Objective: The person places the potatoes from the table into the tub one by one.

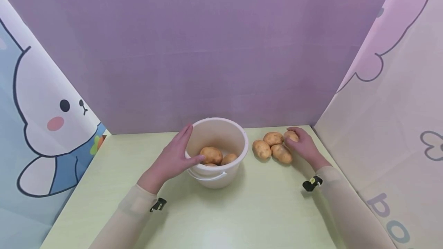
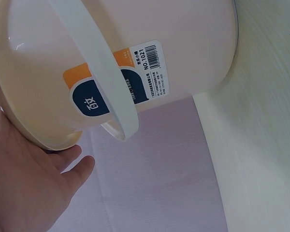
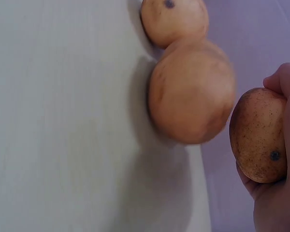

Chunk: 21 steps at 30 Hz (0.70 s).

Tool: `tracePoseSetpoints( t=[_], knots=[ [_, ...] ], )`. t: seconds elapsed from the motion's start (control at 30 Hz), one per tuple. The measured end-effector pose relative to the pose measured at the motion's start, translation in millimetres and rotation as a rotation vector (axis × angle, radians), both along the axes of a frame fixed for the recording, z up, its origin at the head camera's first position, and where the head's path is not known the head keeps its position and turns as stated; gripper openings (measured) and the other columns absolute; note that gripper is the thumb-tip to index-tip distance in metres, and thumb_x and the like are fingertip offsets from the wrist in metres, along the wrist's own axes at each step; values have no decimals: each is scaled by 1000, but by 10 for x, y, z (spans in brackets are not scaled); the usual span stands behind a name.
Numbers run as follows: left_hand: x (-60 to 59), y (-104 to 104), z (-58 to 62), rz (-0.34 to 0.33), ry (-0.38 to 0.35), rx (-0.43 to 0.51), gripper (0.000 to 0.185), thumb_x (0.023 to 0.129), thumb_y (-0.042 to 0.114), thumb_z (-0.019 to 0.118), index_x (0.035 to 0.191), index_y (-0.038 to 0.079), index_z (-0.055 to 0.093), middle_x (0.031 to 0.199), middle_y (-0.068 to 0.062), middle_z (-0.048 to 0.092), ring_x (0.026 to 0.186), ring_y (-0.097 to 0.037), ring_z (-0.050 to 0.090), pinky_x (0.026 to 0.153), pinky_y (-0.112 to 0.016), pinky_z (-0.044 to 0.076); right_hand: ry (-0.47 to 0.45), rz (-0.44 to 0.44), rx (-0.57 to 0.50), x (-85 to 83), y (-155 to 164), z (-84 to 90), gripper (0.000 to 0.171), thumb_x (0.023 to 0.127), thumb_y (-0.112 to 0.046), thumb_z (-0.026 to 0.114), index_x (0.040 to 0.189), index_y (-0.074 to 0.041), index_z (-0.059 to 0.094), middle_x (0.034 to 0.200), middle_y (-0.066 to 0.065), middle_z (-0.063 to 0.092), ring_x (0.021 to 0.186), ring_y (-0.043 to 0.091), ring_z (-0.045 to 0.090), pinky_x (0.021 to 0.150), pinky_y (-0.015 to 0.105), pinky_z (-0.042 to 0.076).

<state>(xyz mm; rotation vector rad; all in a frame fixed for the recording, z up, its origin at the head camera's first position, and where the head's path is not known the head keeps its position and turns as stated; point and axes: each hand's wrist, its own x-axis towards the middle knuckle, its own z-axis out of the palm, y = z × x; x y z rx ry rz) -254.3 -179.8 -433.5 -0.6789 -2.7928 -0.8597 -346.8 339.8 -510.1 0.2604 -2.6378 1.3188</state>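
Note:
A pale pink bucket [image 1: 217, 175] stands upright on the table, with several potatoes [image 1: 211, 155] inside. My left hand [image 1: 173, 156] is at the bucket's left rim, fingers extended along the side and thumb reaching across the front rim. In the left wrist view, fingertips [image 2: 82, 170] show just beyond the rim. To the right of the bucket, my right hand [image 1: 302, 145] grips a potato [image 3: 259, 135] between thumb and fingers. Three other potatoes lie beside it: one at the left [image 1: 262, 149], one behind [image 1: 273, 138] and one in front [image 1: 282, 153].
The bucket's white handle [image 1: 207, 177] hangs down at the front. A label [image 2: 121, 79] is on its side. Behind the pale table [image 1: 263, 210] rises a purple cloth wall [image 1: 221, 49]. Printed panels stand at the left [image 1: 52, 87] and right [image 1: 391, 118].

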Motion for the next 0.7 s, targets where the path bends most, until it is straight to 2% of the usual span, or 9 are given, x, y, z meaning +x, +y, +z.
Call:
tracePoseSetpoints(
  t=[0.13,0.37,0.57,0.7],
  knots=[
    [1,-1,2,0,-3,2,120,97,72,72,177,4,14,184,-15,15,167,-40,22,130,-65,29,7,22,15,8,-73,83,57,104,-27,75,152,-1,59,154,26,59,139,45,55,119,62,41],
    [6,-4,12,1,-3,1,120,97,71,72,177,3,14,184,-16,15,167,-41,22,130,-65,29,14,76,54,20,-229,264,55,103,-28,76,150,-3,60,144,24,66,129,43,63,110,60,48],
    [12,-4,19,4,-2,0,120,97,71,73,177,2,15,184,-17,16,167,-42,23,130,-65,29,33,123,72,45,-383,421,56,104,-29,76,151,-3,60,144,23,66,130,41,62,111,60,48],
    [17,3,22,4,1,4,119,97,69,74,177,3,15,184,-16,16,167,-41,23,130,-65,29,52,173,61,51,-480,522,55,103,-23,78,150,-1,61,145,23,65,132,42,61,113,61,46]
  ],
)
